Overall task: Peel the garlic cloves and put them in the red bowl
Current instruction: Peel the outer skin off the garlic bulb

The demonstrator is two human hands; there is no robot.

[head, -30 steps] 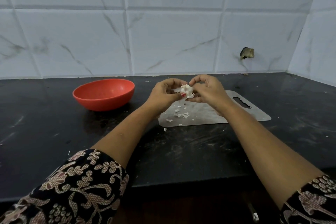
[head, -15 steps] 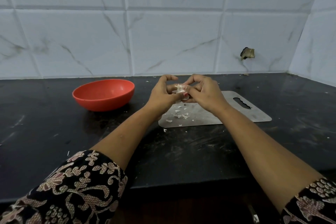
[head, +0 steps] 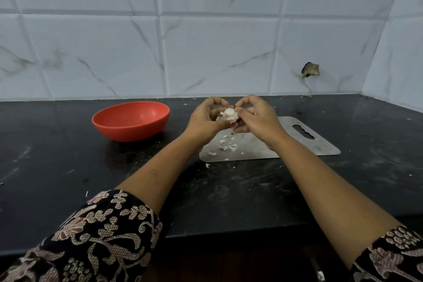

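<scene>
A white garlic bulb [head: 229,114] with papery skin is held above the steel cutting board [head: 297,144]. My left hand [head: 206,119] grips it from the left, fingers curled over the top. From the right, my right hand [head: 256,117] pinches it with thumb and fingers. The lower part of the garlic is hidden by my fingers. The red bowl [head: 131,121] stands on the black counter to the left of my hands and shows nothing inside.
Bits of garlic skin [head: 225,145] lie on the left part of the board, and a few flecks on the counter [head: 68,178] beside it. The tiled wall runs behind, with a broken hole [head: 310,70] at the right. The counter's front edge is near my sleeves.
Both hands have shifted their fingers on the garlic, turning it; more of the white bulb shows now than half a second ago. The bowl and board have not moved.
</scene>
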